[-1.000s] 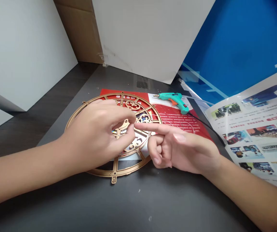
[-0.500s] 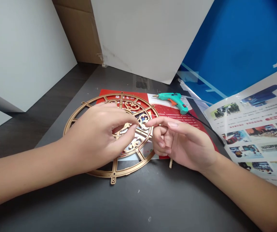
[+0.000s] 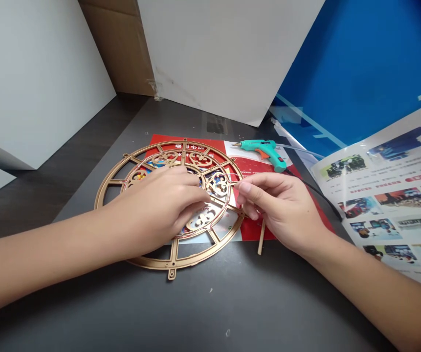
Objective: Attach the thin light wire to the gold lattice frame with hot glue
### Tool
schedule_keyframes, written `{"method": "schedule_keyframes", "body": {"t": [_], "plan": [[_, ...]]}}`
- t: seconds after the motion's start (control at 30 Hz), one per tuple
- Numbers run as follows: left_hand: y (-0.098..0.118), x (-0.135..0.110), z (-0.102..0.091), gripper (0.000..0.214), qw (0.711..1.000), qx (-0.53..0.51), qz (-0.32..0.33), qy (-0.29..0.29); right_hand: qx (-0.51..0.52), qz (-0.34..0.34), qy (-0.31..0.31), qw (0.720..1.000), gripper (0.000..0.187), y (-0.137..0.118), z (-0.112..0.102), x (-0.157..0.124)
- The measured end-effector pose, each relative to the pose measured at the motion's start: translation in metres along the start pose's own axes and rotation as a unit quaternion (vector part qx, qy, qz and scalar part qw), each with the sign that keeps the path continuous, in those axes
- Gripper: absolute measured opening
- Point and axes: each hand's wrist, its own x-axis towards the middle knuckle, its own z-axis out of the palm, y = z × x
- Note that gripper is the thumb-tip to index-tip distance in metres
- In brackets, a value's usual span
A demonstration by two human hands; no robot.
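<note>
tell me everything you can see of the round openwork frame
The round openwork frame looks like light brown wood: a wide outer rim, spokes, an inner ring filled with curled scrollwork, and small tabs jutting outward, the nearest with a hole. It lies flat, partly over a red-and-white printed sheet and partly over the dark tabletop. The left hand hides part of its middle and left side; whether it touches the frame cannot be told.

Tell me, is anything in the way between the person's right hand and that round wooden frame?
Nothing visible does. In this view the right hand overlaps the round wooden frame at its edge; contact can't be judged. The thin stick shows just below the hand; the glue gun lies farther back, neither in between.
</note>
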Motion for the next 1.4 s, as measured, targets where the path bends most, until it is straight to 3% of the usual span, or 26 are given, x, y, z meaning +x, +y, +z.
{"method": "schedule_keyframes", "body": {"t": [0.33,0.73,0.93,1.07,1.17,1.23,1.4], "plan": [[-0.005,0.008,0.015,0.024,0.999,-0.027,-0.027,-0.009,-0.001,-0.027,-0.004,1.0,0.038,-0.003,0.005,-0.003],[0.006,0.01,0.022,0.031,0.995,0.069,0.051,0.047,0.0,-0.08,-0.054,0.995,0.04,-0.004,0.006,0.001],[0.0,0.014,0.013,0.027,0.997,0.05,-0.02,0.055,-0.01,-0.089,-0.04,0.995,0.039,-0.004,0.004,0.002],[0.001,0.014,0.004,0.037,0.997,-0.01,-0.063,0.047,-0.019,-0.084,-0.018,0.996,0.042,-0.005,0.001,0.002],[0.014,0.004,0.004,0.04,0.997,-0.057,-0.023,0.045,-0.044,-0.085,-0.001,0.995,0.039,-0.004,-0.003,0.002],[0.027,-0.006,0.004,0.037,0.995,-0.097,0.034,0.0,-0.057,-0.086,0.011,0.995,0.036,-0.003,-0.005,0.003],[0.053,-0.022,0.003,0.039,0.988,-0.108,0.094,-0.066,-0.053,-0.074,0.019,0.996,0.032,-0.001,-0.007,0.003]]}}
